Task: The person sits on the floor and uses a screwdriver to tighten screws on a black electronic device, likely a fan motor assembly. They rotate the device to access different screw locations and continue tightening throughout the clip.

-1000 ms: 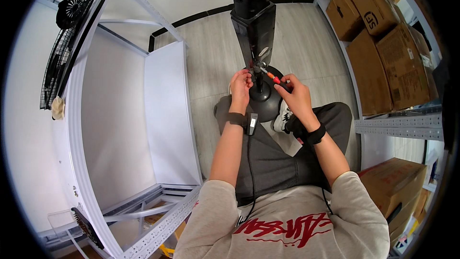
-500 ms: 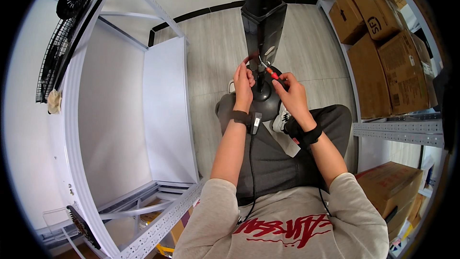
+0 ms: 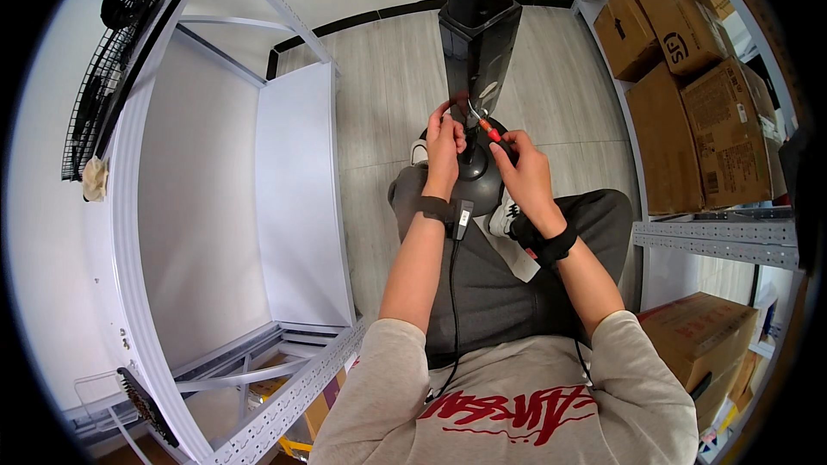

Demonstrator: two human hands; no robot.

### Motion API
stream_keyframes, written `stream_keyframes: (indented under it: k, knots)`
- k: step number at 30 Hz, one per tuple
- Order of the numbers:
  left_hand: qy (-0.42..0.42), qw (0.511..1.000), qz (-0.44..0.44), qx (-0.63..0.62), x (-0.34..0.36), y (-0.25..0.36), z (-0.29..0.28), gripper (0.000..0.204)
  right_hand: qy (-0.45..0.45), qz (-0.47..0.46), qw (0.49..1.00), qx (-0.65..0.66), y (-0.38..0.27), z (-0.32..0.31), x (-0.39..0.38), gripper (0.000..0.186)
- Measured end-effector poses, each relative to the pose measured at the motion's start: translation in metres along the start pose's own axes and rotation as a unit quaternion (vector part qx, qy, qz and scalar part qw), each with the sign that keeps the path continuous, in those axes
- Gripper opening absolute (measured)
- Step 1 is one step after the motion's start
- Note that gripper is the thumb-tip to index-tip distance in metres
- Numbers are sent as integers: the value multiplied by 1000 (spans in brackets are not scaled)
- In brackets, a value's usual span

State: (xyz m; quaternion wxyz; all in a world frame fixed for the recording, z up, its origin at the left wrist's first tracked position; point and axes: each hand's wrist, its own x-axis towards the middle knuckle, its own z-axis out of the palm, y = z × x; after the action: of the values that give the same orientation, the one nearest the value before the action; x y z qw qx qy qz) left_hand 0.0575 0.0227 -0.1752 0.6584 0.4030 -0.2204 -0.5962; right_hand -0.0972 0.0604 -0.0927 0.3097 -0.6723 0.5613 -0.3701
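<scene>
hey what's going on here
A person is down low over a black column that stands on a round black base. The right hand holds a slim red-and-black tool, its front end pointed at the lower part of the column; contact is too small to make out. The left hand is right beside it, fingers curled, though what it grips is unclear.
</scene>
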Motion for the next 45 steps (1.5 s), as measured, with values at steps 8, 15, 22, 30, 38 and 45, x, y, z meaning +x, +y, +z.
stream_keyframes:
  k: [8, 15, 22, 30, 38, 45]
  knots:
    - [-30, 999, -13, -4, -2, 3, 10, 54, 2, 0, 1000, -9, 4, 4, 2, 25]
    - [-31, 999, -13, -5, 1, 2, 7, 53, 54, -127, 979, -153, 3, 7, -1, 20]
    - [-63, 998, -18, 9, 0, 7, 5, 49, 38, -91, 981, -167, -3, 4, -3, 18]
    - [-37, 999, -22, -2, -2, 7, 6, 50, 8, -76, 985, -152, -13, -2, 1, 21]
    - [-34, 999, -26, -15, -2, 7, 10, 51, 25, 5, 997, 72, 29, 24, -5, 26]
    - [-43, 999, -23, -10, -1, 6, 8, 50, 33, 4, 997, 77, 27, 25, -6, 26]
